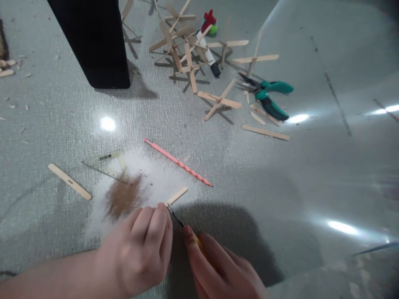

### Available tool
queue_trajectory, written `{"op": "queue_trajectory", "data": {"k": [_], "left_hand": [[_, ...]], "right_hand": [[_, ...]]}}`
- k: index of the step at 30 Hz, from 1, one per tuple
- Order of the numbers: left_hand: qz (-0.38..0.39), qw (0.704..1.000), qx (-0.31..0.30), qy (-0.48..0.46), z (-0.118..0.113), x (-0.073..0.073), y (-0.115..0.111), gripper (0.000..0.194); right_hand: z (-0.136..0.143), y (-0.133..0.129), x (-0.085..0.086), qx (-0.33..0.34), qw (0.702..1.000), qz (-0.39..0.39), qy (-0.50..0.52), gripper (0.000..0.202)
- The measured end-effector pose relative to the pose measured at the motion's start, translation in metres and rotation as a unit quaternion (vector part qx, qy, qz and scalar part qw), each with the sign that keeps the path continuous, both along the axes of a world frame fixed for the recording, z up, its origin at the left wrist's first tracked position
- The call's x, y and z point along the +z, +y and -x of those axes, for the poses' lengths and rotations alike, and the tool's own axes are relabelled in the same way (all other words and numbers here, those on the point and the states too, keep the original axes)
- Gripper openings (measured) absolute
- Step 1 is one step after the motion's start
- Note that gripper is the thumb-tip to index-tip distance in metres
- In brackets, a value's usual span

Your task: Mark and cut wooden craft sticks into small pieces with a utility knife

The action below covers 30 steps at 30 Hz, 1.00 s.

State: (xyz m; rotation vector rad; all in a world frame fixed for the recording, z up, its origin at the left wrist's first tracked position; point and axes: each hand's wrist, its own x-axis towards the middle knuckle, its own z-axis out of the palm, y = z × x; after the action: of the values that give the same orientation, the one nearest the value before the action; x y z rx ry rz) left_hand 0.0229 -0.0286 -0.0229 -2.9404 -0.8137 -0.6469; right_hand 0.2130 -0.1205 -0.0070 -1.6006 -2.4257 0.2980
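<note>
Closed around the near end of a wooden craft stick (178,195), my left hand (145,245) rests at the lower middle of the view. My right hand (215,265) grips a yellow-handled knife (199,244), its thin dark blade reaching up and left to the stick beside my left fingertips. The blade's tip touches or nearly touches the stick. Above my hands lies a pink pencil (179,162). A clear set square (109,166) sits to the upper left, next to a brown smudge on a whitish patch. Another craft stick (70,181) with a small slot in its middle lies at the left.
A black upright object (96,45) stands at the upper left. Several crossed craft-stick pieces (220,99) lie at the top middle, with a marker (208,54), a red and green fuzzy item (209,21) and teal pliers (269,97). A loose stick (266,132) lies below the pliers.
</note>
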Motion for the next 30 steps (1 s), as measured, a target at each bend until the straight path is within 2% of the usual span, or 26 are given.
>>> {"op": "queue_trajectory", "data": {"k": [8,12,18,24,30], "left_hand": [[0.018,1.000,0.004,-0.017,0.001,0.001,0.003,0.020],[0.031,0.999,0.011,-0.023,0.001,-0.003,0.000,0.019],[0.050,0.998,0.033,-0.030,0.002,-0.004,0.000,0.023],[0.030,0.999,-0.005,0.011,0.004,0.007,0.012,0.021],[0.018,1.000,-0.013,-0.004,0.008,0.004,0.014,0.020]], "right_hand": [[0.000,0.004,0.006,-0.005,0.998,0.059,0.019,0.032],[0.000,0.002,0.004,-0.013,0.998,0.052,0.022,0.035],[-0.004,0.005,0.009,-0.024,0.993,0.102,0.051,0.041],[0.004,0.006,0.010,-0.050,0.996,0.064,0.031,0.041],[0.011,0.010,0.011,-0.067,0.997,0.017,0.037,0.031]]}}
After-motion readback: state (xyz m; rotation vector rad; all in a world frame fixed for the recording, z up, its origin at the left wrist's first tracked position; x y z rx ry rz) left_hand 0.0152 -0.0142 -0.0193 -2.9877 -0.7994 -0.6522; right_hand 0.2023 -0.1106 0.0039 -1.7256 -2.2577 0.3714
